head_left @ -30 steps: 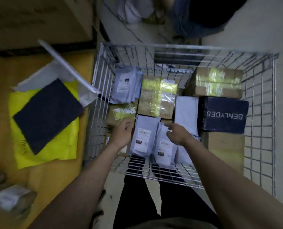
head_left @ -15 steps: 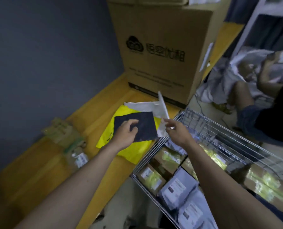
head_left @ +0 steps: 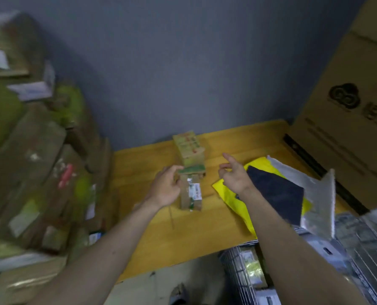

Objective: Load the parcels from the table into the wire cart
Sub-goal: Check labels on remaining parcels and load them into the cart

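Note:
A small brown cardboard parcel (head_left: 192, 192) with a white label stands on the yellow wooden table (head_left: 161, 234). A second taped box (head_left: 189, 147) sits just behind it. My left hand (head_left: 166, 188) reaches the near parcel's left side, fingertips at its top edge, fingers loosely curved. My right hand (head_left: 233, 175) hovers to its right, fingers spread, holding nothing. Further right lie a yellow mailer (head_left: 227, 188), a dark blue flat parcel (head_left: 277, 192) and a grey mailer (head_left: 315, 194). The wire cart (head_left: 359, 249) with parcels inside shows at the lower right.
A blurred heap of cardboard parcels (head_left: 36, 150) rises at the left. A big brown carton (head_left: 354, 111) stands at the table's far right. A grey wall backs the table. The floor lies below the table's front edge.
The view has swung left from the cart to the table. Both hands left the dark flat parcel and grey mailer and moved toward the small brown parcel.

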